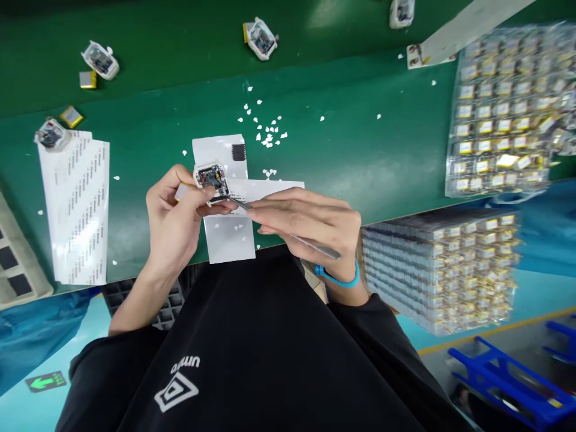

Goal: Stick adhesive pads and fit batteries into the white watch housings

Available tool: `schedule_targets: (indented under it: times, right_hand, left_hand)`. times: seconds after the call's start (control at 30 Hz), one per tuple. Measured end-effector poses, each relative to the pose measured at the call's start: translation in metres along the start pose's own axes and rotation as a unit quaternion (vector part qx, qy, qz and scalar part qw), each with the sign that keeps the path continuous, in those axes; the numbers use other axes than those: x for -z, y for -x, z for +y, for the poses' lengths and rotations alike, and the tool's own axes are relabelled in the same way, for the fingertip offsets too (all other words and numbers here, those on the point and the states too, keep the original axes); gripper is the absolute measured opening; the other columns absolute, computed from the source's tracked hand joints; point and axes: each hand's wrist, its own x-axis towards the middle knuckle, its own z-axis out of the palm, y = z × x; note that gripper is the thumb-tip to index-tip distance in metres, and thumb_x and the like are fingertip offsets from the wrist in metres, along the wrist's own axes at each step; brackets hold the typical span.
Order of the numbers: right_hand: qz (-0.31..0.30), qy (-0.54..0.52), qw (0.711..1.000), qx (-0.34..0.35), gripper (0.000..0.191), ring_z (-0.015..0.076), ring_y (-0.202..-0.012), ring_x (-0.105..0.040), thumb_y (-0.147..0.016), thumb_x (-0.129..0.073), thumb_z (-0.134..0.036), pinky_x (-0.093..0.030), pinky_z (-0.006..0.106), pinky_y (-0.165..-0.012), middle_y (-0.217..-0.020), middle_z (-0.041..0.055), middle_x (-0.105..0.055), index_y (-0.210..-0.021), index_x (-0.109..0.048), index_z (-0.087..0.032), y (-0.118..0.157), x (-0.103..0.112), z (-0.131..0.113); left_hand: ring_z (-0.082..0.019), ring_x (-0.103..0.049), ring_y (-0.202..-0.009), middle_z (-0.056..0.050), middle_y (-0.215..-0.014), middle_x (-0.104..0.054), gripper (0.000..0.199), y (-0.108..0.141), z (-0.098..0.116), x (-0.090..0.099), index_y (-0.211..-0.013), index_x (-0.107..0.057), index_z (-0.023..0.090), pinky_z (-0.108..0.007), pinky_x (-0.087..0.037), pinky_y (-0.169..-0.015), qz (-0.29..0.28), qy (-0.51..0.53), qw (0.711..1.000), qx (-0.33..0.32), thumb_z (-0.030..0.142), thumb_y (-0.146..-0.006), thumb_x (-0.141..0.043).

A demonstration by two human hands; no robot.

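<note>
My left hand (177,207) is closed around a small white device housing (211,178) whose circuit board faces up. A silvery battery (181,192) sticks out beside the left thumb. Between the fingers of my right hand (310,222) is a pair of metal tweezers (330,251), its tip at the lower right edge of the housing. A dark strip lies along that edge, near the tip. Under both hands are white paper sheets (231,240), and one carries a small black patch (238,152).
Small white paper bits (270,129) are scattered over the green table (360,156). More opened housings (261,39) with batteries lie at the back. Printed label sheets (81,210) are at left. A clear tray of batteries (499,120) and stacked trays (441,270) stand at right.
</note>
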Motion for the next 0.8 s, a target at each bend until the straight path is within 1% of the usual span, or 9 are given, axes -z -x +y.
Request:
schedule_targets:
  times: [0.1, 0.17, 0.23, 0.33, 0.43, 0.57, 0.7, 0.8]
  right_hand:
    - [-0.015, 0.005, 1.0, 0.012, 0.025, 0.0209, -0.111, -0.081, -0.102, -0.064, -0.009, -0.074, 0.039, -0.093, -0.113, 0.0063, -0.085, -0.122, -0.076, -0.02, 0.001, 0.003, 0.003]
    - [-0.017, 0.007, 1.0, 0.013, 0.024, 0.0196, -0.108, -0.081, -0.103, -0.065, -0.011, -0.073, 0.037, -0.093, -0.111, 0.0047, -0.085, -0.121, -0.076, -0.022, 0.001, 0.003, 0.006]
    - [-0.021, 0.009, 1.0, 0.013, 0.022, 0.0178, -0.105, -0.081, -0.102, -0.067, -0.013, -0.073, 0.035, -0.091, -0.108, 0.002, -0.085, -0.12, -0.076, -0.024, 0.002, 0.003, 0.009]
    - [-0.029, 0.006, 0.999, 0.024, 0.027, 0.0159, -0.106, -0.08, -0.101, -0.068, -0.009, -0.073, 0.032, -0.091, -0.107, -0.0008, -0.085, -0.122, -0.074, -0.024, 0.001, 0.005, 0.01]
    - [-0.037, 0.0, 0.999, 0.017, 0.031, 0.0153, -0.108, -0.08, -0.1, -0.068, -0.006, -0.072, 0.03, -0.093, -0.11, -0.003, -0.085, -0.122, -0.074, -0.026, -0.002, 0.008, 0.005]
    - [-0.038, 0.019, 0.999, -0.012, 0.025, 0.017, -0.102, -0.081, -0.099, -0.073, -0.014, -0.072, 0.031, -0.094, -0.105, -0.0029, -0.085, -0.119, -0.076, -0.029, -0.007, 0.013, -0.009]
    - [-0.066, 0.028, 0.997, -0.03, 0.022, 0.0187, -0.106, -0.081, -0.103, -0.067, -0.016, -0.071, 0.032, -0.097, -0.107, -0.0003, -0.085, -0.118, -0.078, -0.029, -0.012, 0.021, -0.017]
    - [-0.08, 0.029, 0.996, -0.039, 0.025, 0.0192, -0.108, -0.081, -0.103, -0.068, -0.015, -0.07, 0.033, -0.099, -0.108, -0.002, -0.085, -0.118, -0.078, -0.032, -0.012, 0.023, -0.016]
  left_hand:
    - [-0.015, -0.073, -0.05, 0.005, -0.063, -0.068, 0.024, 0.001, 0.0, -0.002, -0.063, -0.055, 0.018, -0.021, -0.063, -0.049, -0.002, -0.008, 1.0, 0.0, 0.012, -0.067, -0.078]
    - [-0.016, -0.073, -0.049, 0.004, -0.061, -0.068, 0.024, 0.002, 0.0, -0.002, -0.062, -0.055, 0.018, -0.02, -0.061, -0.046, 0.0, -0.013, 1.0, 0.005, 0.012, -0.065, -0.079]
    - [-0.017, -0.073, -0.048, 0.004, -0.06, -0.069, 0.024, 0.002, -0.001, -0.002, -0.062, -0.056, 0.018, -0.02, -0.061, -0.045, -0.004, -0.015, 1.0, 0.011, 0.013, -0.065, -0.079]
    - [-0.018, -0.074, -0.049, 0.003, -0.059, -0.069, 0.023, 0.003, -0.002, 0.001, -0.062, -0.056, 0.018, -0.02, -0.062, -0.046, -0.019, -0.018, 0.999, 0.019, 0.013, -0.068, -0.078]
    - [-0.017, -0.074, -0.05, 0.003, -0.062, -0.07, 0.023, 0.004, -0.001, 0.003, -0.063, -0.058, 0.018, -0.02, -0.062, -0.045, -0.038, -0.016, 0.999, 0.015, 0.01, -0.071, -0.078]
    - [-0.016, -0.075, -0.053, 0.003, -0.067, -0.071, 0.026, 0.007, -0.001, 0.004, -0.065, -0.059, 0.019, -0.024, -0.064, -0.048, -0.057, -0.022, 0.998, 0.011, 0.007, -0.077, -0.079]
    - [-0.014, -0.072, -0.051, 0.004, -0.068, -0.069, 0.026, 0.007, -0.003, 0.003, -0.066, -0.059, 0.019, -0.024, -0.061, -0.044, -0.04, -0.032, 0.999, -0.003, 0.008, -0.075, -0.081]
    - [-0.014, -0.071, -0.05, 0.005, -0.066, -0.066, 0.026, 0.008, -0.006, 0.002, -0.065, -0.059, 0.02, -0.024, -0.06, -0.042, -0.033, -0.036, 0.999, -0.003, 0.008, -0.075, -0.08]
